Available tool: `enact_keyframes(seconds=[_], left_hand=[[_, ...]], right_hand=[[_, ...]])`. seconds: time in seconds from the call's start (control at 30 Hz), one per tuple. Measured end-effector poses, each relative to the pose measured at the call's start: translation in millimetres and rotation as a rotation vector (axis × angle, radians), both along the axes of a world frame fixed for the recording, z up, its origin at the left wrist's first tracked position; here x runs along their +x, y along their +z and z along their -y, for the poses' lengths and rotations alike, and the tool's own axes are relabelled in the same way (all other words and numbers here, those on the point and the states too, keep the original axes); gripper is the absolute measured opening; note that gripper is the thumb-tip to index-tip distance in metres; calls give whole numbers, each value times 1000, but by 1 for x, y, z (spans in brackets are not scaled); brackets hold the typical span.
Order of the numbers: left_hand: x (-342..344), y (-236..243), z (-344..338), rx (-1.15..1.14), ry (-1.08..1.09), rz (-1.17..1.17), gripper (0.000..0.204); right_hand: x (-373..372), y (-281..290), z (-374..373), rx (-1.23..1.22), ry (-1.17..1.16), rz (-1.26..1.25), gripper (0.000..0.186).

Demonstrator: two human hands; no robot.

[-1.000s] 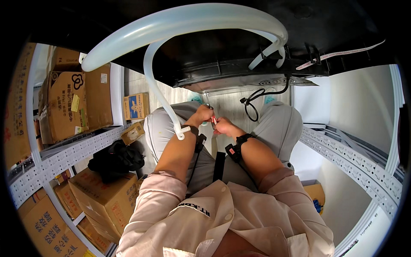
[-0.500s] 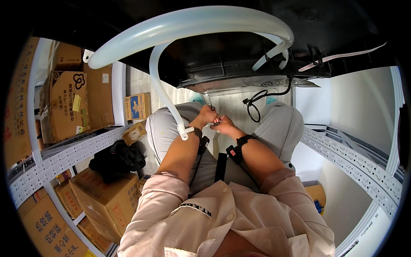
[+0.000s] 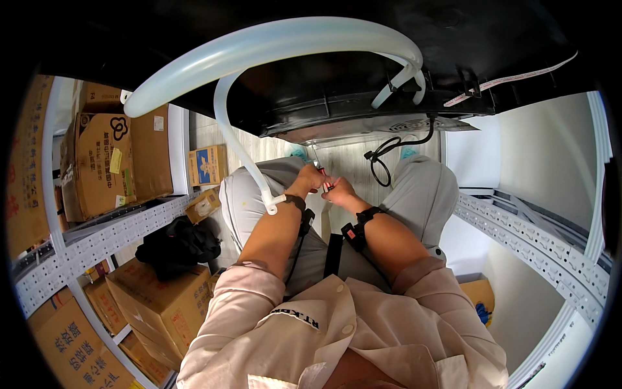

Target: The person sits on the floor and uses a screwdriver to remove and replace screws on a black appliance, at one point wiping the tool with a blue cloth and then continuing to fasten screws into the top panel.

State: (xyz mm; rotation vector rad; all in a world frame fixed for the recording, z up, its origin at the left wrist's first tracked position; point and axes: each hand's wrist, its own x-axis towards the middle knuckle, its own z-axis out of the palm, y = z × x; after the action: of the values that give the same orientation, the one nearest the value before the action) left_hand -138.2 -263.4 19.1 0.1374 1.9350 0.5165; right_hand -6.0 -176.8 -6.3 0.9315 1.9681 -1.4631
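Observation:
My left hand (image 3: pixel 308 178) and my right hand (image 3: pixel 338 191) are close together between my knees, both closed round a small red-and-black handled tool (image 3: pixel 324 175), seemingly a screwdriver, its metal end pointing toward the lower edge of a dull metal panel (image 3: pixel 350 131). Fingers partly hide the tool. This panel lies under a large black housing (image 3: pixel 483 35). A thick translucent hose (image 3: pixel 272 39) loops over the housing, and a thinner tube (image 3: pixel 233 139) hangs to a white fitting (image 3: pixel 272 202) above my left wrist. A black cable (image 3: pixel 382 168) dangles right of my hands.
Metal shelving (image 3: pixel 525 233) flanks me on both sides. Cardboard boxes (image 3: pixel 149 301) and a black bundle of cloth (image 3: pixel 175 246) fill the left side. A pale wall (image 3: pixel 538 149) is at the right, with another piece of cardboard (image 3: pixel 476 292) low down.
The housing and hoses appear slightly lower and further left than half a second ago. My hands still grip the tool, whose red handle and metal end now show more between my fingers.

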Motion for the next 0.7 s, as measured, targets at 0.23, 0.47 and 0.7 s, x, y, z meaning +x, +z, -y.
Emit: enact_keyframes(seconds=[0.23,0.47,0.7], left_hand=[[-3,-3,2,-57,-116,-298,56],[1,-27,7,73,-19,-342,44],[3,-52,11,188,115,-270,33]], right_hand=[[-6,26,-3,-88,60,-43,45],[-8,17,-7,-353,19,142,34],[-9,33,-4,-451,-83,176,23]])
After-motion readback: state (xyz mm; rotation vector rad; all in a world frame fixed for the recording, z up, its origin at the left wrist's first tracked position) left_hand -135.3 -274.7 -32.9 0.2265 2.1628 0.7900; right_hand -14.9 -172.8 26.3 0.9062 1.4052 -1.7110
